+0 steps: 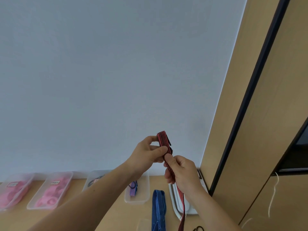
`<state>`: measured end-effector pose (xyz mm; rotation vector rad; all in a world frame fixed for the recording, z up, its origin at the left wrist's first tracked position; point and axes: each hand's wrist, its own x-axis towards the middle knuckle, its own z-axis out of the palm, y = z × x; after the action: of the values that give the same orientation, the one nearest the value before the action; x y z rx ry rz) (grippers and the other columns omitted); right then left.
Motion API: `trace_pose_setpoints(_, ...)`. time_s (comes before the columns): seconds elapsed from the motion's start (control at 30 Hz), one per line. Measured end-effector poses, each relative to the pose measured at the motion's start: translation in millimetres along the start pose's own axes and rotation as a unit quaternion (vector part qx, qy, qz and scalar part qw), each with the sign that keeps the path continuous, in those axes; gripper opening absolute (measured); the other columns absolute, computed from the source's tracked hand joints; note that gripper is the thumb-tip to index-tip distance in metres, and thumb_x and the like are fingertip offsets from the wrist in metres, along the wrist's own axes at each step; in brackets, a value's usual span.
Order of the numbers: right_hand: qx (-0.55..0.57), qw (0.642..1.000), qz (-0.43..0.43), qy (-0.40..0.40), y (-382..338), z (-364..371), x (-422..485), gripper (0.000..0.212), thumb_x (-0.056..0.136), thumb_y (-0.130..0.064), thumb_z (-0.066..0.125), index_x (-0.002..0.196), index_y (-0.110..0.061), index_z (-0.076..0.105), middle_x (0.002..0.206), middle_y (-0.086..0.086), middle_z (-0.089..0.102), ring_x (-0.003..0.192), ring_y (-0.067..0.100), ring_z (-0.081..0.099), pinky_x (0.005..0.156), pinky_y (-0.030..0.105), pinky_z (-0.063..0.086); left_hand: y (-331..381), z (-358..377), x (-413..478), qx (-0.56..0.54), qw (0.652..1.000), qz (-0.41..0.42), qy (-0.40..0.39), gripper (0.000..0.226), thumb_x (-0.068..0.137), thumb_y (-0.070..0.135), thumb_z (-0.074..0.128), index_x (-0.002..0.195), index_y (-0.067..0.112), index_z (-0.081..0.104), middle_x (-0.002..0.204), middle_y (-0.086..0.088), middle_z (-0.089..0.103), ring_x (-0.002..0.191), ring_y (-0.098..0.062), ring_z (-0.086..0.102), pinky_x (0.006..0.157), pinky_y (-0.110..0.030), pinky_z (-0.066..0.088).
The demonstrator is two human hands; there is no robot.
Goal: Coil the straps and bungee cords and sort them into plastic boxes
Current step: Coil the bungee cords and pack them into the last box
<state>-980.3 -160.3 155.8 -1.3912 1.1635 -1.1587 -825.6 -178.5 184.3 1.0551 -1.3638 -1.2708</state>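
A flat red bungee strap with black stripes (pixel 162 139) is held up in front of the wall. My left hand (pixel 146 151) pinches its folded upper end between thumb and fingers. Just below, my right hand (pixel 179 172) grips the strap, whose tail hangs down past the wrist to the bottom edge. A blue striped bungee strap (pixel 158 209) lies on the wooden table below. A clear plastic box (pixel 141 200) holds a small coiled purple-striped strap (pixel 133 189).
Two plastic boxes (pixel 50 192) with pink coils stand at the left along the wall, another clear box (pixel 95 178) behind my left forearm. A white tray (pixel 185 209) lies by the wooden cabinet (pixel 250 147) on the right. A white cord (pixel 273 194) hangs there.
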Motion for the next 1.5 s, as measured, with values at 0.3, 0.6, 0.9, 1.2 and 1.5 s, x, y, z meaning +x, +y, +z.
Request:
trace_pose_setpoints(0.3,0.060,0.994,0.084,-0.047,-0.3,1.1,0.4,0.021,0.101,-0.019,0.051,0.097,-0.004,0.064,0.076,0.006,0.074,0.067,0.016,0.066,0.065,0.030,0.048,1.3,-3.3,3.8,0.173,0.976,0.109,0.074,0.024,0.096,0.011,0.061,0.119,0.015,0.059,0.094,0.003,0.077,0.082,-0.006,0.072,0.075,-0.019,0.054)
trace_pose_setpoints(0.6,0.019,0.997,0.074,-0.018,-9.3,1.9,8.2,0.041,0.100,-0.038,0.050,0.078,-0.005,0.059,0.055,0.003,0.058,0.043,0.016,0.048,0.044,0.028,0.041,-5.8,-1.8,6.1,0.433,0.868,0.232,0.071,0.033,0.099,0.022,0.055,0.131,0.013,0.050,0.104,-0.003,0.072,0.082,-0.026,0.069,0.075,-0.042,0.055)
trace_pose_setpoints(0.9,0.139,0.986,0.082,-0.053,-14.6,0.2,5.6,0.067,0.091,-0.066,0.041,0.083,-0.006,0.069,0.065,0.010,0.061,0.048,0.018,0.050,0.046,0.030,0.039,-6.7,-13.4,2.9,0.585,0.667,0.458,0.054,0.035,0.086,0.005,0.047,0.120,0.014,0.046,0.094,-0.002,0.070,0.055,-0.020,0.056,0.040,-0.029,0.045)
trace_pose_setpoints(1.2,0.134,0.990,0.034,-0.009,-18.5,-1.5,7.8,0.066,0.082,-0.055,0.058,0.098,0.009,0.063,0.065,0.009,0.062,0.048,0.016,0.051,0.045,0.027,0.043,-22.3,-17.4,11.8,0.416,0.846,0.324,0.079,0.049,0.090,-0.003,0.057,0.135,0.019,0.057,0.128,-0.006,0.065,0.105,-0.019,0.069,0.083,-0.021,0.056)
trace_pose_setpoints(1.5,0.081,0.996,-0.003,0.021,-12.0,10.3,12.3,0.049,0.080,-0.049,0.061,0.091,-0.002,0.068,0.067,0.009,0.070,0.052,0.018,0.062,0.048,0.028,0.050,6.5,-4.8,3.3,-0.016,0.997,-0.022,-0.073,0.030,0.100,0.031,0.051,0.090,0.008,0.065,0.084,-0.010,0.069,0.081,-0.031,0.062,0.099,-0.052,0.048)
